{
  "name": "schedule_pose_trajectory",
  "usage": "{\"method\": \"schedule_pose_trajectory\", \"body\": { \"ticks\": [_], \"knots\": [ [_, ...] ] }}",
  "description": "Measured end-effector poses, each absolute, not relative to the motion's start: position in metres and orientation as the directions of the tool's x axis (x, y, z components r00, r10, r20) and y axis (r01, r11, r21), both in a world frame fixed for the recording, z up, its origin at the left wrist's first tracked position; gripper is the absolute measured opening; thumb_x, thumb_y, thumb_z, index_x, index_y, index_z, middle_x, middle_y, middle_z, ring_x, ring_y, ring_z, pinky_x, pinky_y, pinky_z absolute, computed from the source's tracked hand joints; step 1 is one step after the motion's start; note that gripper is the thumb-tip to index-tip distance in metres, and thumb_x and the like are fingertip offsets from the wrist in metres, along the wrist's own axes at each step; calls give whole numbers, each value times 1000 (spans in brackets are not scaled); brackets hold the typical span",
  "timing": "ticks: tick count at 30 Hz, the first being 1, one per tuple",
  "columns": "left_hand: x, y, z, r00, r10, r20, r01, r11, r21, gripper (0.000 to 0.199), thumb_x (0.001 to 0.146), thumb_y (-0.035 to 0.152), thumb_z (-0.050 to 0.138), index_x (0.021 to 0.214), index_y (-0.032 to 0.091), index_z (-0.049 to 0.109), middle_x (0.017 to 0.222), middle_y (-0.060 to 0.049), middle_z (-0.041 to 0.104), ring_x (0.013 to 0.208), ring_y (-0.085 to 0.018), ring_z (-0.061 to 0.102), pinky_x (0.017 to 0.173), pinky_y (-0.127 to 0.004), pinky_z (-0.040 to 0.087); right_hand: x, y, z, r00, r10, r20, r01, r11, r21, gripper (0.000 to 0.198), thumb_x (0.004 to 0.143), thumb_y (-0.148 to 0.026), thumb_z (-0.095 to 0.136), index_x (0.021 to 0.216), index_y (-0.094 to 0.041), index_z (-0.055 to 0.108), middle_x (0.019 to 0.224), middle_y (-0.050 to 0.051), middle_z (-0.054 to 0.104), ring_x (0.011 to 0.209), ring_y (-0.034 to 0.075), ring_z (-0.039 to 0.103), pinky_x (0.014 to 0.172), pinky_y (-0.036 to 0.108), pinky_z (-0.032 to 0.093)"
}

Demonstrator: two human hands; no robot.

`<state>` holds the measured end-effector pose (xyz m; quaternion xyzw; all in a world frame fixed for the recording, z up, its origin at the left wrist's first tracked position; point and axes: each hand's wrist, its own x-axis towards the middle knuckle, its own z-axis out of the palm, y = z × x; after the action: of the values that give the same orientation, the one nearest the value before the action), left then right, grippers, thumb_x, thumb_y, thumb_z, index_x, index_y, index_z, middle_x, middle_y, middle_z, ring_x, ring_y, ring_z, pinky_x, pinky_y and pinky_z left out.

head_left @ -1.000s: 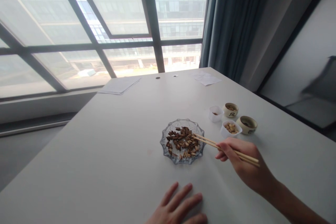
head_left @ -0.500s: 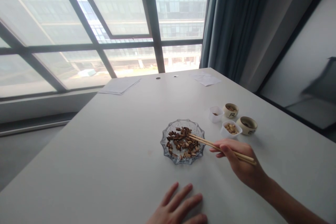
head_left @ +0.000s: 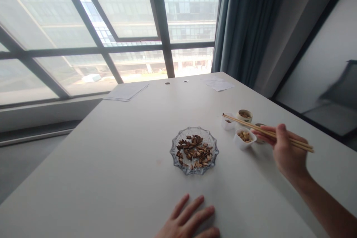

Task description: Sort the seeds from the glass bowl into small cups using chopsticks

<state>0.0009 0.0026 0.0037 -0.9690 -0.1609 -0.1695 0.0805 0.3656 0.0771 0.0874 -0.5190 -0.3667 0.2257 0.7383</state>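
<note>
My right hand (head_left: 290,152) is closed around a pair of wooden chopsticks (head_left: 251,124). Their tips reach over a small white plastic cup (head_left: 227,125), with a small dark piece (head_left: 223,114) at the tips. Inside that cup lies a little brown piece. A scalloped clear glass dish (head_left: 173,156) holds brown, seed-like pieces (head_left: 195,148), some darker and some striped. My left hand (head_left: 191,219) rests on the table below the dish, fingers spread and holding nothing.
A second white plastic cup (head_left: 241,143) contains pale nut-like pieces. Beside it are two cream ceramic cups, one (head_left: 244,119) behind the chopsticks, the other (head_left: 260,138) partly hidden by my right hand. Papers (head_left: 126,92) and another sheet (head_left: 220,84) lie at the table's far end.
My right hand has moved right and away from me. The chopstick tips have left the glass dish and are now over the farther white cup with a small piece. My left hand is still.
</note>
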Motion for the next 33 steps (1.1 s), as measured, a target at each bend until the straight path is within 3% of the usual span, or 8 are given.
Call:
{"method": "schedule_pose_trajectory", "body": {
  "ticks": [4,9,13,26,33],
  "knots": [
    [1,2,0,894,281,348,335,-937,-103,43,106,39,72,148,39,63,161,4,56,152,-24,48,131,-48,27,381,87,84,657,694,295,51,349,-936,42,94,-57,76,83,-16,82,79,12,83,70,26,83,70,35,72],
    [2,1,-7,860,285,424,348,-934,-77,39,105,39,73,144,38,66,160,3,56,154,-26,44,133,-52,19,379,86,82,640,695,329,97,351,-931,42,91,-59,78,84,-18,81,79,11,83,70,28,83,67,38,72],
    [1,2,0,891,274,362,329,-939,-99,43,106,38,73,147,38,63,162,3,55,155,-24,44,133,-48,23,373,81,84,612,706,356,130,354,-926,39,95,-57,74,86,-20,81,84,10,83,72,28,83,70,38,73],
    [2,2,4,890,282,359,342,-933,-116,42,105,38,74,146,40,64,161,4,56,149,-24,52,131,-47,30,309,60,60,92,948,305,28,304,-952,39,100,-54,69,96,-18,83,87,11,84,79,28,84,68,35,72],
    [3,2,2,881,289,375,348,-932,-101,43,106,38,72,148,40,63,161,4,54,151,-25,49,130,-48,32,298,65,53,37,973,227,5,227,-974,43,99,-57,70,97,-16,83,92,13,85,85,31,85,68,37,73]
  ]
}}
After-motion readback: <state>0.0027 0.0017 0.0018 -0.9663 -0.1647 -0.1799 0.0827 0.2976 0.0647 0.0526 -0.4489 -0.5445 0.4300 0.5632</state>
